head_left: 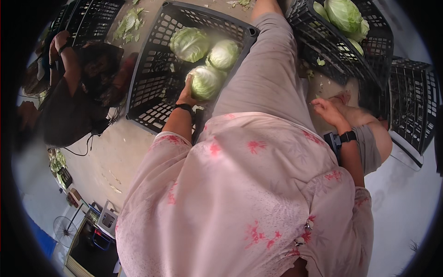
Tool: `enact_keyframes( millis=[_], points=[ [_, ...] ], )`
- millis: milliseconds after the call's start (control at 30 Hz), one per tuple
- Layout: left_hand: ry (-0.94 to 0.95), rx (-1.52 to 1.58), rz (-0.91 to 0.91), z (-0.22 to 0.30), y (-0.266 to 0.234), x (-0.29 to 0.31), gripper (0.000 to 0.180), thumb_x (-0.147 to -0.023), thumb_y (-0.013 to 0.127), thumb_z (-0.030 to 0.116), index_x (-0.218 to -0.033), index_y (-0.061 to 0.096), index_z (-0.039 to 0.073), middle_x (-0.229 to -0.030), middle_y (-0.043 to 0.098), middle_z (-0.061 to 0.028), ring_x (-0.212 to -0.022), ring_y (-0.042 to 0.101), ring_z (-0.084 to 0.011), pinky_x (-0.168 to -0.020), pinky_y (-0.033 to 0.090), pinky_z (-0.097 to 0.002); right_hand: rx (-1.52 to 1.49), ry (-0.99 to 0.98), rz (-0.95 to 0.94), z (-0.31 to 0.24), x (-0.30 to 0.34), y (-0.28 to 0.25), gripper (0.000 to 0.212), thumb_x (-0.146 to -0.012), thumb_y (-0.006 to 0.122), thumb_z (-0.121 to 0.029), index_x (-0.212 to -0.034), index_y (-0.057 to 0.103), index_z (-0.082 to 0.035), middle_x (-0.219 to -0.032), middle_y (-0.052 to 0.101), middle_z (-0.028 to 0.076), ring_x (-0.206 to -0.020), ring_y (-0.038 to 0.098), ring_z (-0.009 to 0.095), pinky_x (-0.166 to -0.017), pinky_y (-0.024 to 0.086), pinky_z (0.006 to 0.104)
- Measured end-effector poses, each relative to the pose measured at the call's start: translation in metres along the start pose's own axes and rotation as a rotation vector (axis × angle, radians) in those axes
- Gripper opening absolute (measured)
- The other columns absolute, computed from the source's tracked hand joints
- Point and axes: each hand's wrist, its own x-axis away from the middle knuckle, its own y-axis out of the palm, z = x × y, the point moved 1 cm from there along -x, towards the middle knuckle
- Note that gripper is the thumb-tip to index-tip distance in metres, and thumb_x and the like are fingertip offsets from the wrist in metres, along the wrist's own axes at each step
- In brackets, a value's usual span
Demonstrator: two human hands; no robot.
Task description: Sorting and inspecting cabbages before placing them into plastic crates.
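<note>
My left hand [186,96] reaches into a black plastic crate [138,83] and grips the side of a pale green cabbage [208,84]. Its thumb lies along the cabbage and the other fingers are partly hidden. Two more cabbages sit in the same crate: one at the far left [189,44] and one at the right [223,54]. My right hand [326,111] hangs beside my bent leg, fingers loosely apart, with nothing visible in it.
Another black crate [364,69] at the upper right holds cabbages [344,16]. An upright crate [412,106] stands at the far right. Loose leaves [129,25] litter the floor. To the left, another person [74,106] sits close by; a fan [65,231] stands lower left.
</note>
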Motion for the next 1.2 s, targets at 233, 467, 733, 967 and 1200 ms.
enact_keyframes(
  millis=[233,467,733,967,1200],
  points=[
    [-0.031,0.075,-0.059,-0.009,-0.008,-0.015,0.084,-0.077,0.063,0.072,-0.143,0.043,0.025,-0.147,0.044,-0.0077,-0.133,0.041,-0.0350,-0.102,0.032,-0.0663,-0.053,0.038,-0.047,0.000,-0.009,0.002,0.031,-0.091,0.058,-0.020,-0.115,0.061,-0.002,-0.098,0.068,0.010,-0.092,0.063,0.018,-0.083,0.050,0.0307],
    [0.067,0.109,0.041,-0.025,-0.012,-0.014,0.084,-0.079,0.048,0.079,-0.144,0.042,0.026,-0.145,0.045,-0.0071,-0.130,0.044,-0.0357,-0.102,0.032,-0.0644,-0.030,0.076,-0.090,-0.002,-0.018,0.003,0.032,-0.091,0.058,-0.021,-0.117,0.059,-0.002,-0.100,0.067,0.010,-0.094,0.062,0.018,-0.084,0.050,0.0315],
    [0.250,0.055,-0.174,-0.024,-0.006,-0.027,0.086,-0.081,0.048,0.075,-0.149,0.034,0.023,-0.147,0.039,-0.0117,-0.132,0.041,-0.0392,-0.100,0.037,-0.0647,0.003,0.049,-0.162,-0.001,-0.025,0.003,0.035,-0.091,0.055,-0.018,-0.121,0.058,-0.002,-0.095,0.066,0.009,-0.089,0.061,0.017,-0.081,0.050,0.0317],
    [0.334,0.108,-0.193,-0.017,0.020,-0.017,0.081,-0.084,0.047,0.073,-0.146,0.039,0.021,-0.146,0.045,-0.0080,-0.132,0.044,-0.0329,-0.110,0.036,-0.0506,-0.026,0.058,-0.134,-0.022,-0.020,0.003,0.035,-0.090,0.055,-0.017,-0.120,0.059,-0.001,-0.084,0.064,0.007,-0.078,0.058,0.015,-0.072,0.049,0.0310],
    [0.393,0.091,-0.188,-0.013,0.016,-0.001,0.090,-0.077,0.051,0.076,-0.149,0.032,0.025,-0.149,0.037,-0.0096,-0.134,0.038,-0.0383,-0.106,0.034,-0.0619,0.033,0.012,-0.121,-0.031,-0.023,-0.003,0.033,-0.090,0.055,-0.018,-0.118,0.059,-0.001,-0.088,0.064,0.008,-0.081,0.059,0.016,-0.074,0.049,0.0310]
  ],
)
